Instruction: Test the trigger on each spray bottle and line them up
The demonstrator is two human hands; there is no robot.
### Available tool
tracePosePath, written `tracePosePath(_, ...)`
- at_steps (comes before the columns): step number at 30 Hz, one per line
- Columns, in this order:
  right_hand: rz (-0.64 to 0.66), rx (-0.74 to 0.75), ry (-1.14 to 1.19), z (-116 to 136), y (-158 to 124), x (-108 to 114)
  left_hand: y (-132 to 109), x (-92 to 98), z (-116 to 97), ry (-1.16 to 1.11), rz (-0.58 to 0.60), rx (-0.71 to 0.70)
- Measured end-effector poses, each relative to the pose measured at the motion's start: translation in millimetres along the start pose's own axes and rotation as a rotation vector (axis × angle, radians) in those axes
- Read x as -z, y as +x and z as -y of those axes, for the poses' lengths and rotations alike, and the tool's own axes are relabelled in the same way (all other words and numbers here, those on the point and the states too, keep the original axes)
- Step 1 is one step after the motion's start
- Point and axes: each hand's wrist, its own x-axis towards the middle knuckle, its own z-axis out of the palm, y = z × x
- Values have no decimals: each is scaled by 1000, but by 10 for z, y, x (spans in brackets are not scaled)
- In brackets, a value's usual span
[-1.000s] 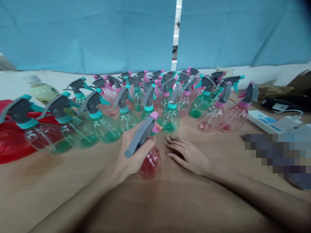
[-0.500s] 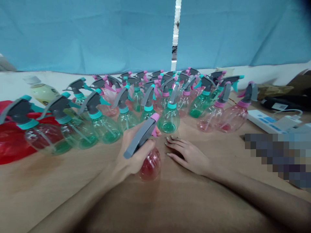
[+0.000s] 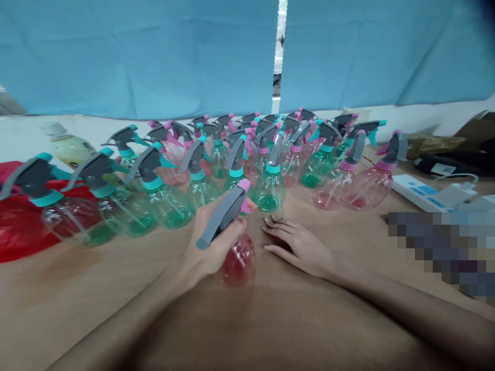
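Observation:
My left hand (image 3: 211, 242) is wrapped round the neck of a pink spray bottle (image 3: 236, 260) with a grey trigger head and a pink cap. The bottle stands on the brown table (image 3: 116, 288) just in front of me. My right hand (image 3: 299, 245) lies flat on the table right of the bottle, fingers stretched out, holding nothing. Behind both hands stand several spray bottles: green ones with teal collars (image 3: 166, 201) and pink ones with pink collars (image 3: 367, 183).
A red plastic bag (image 3: 15, 226) lies at the far left, with a pale yellow bottle (image 3: 67, 147) behind it. A white power strip (image 3: 425, 193) and dark items sit at the right. A blue curtain (image 3: 154, 51) hangs behind the table.
The pink bottle in my left hand has shifted very slightly; the right hand stays flat in place.

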Motion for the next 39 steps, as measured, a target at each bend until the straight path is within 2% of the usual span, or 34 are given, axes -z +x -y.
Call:
tracePosePath(6,-6,-40,113,43,-11,53,4,-33,-19,43,-21,-34)
tracePosePath(12,54,-143,302,177,-91,118,20,-151,-10,15,-7,8)
tracePosePath(18,-2,-50,498,321,-163,272,104,-350,-47,-52,-7,-48)
tracePosePath(23,-114,-104,463,333,-215,382,201,-592,-148,-74,34,-51)
tracePosePath(31,-288,-229,438,216,-276,516,387,-1080,-275,-75,1,-167)
tracePosePath(35,-273,-243,369,78,-331,599,468,-1227,-321,-133,-7,-180)
tracePosePath(39,-218,-250,296,-41,-331,713,538,-1297,-333,-114,10,-162)
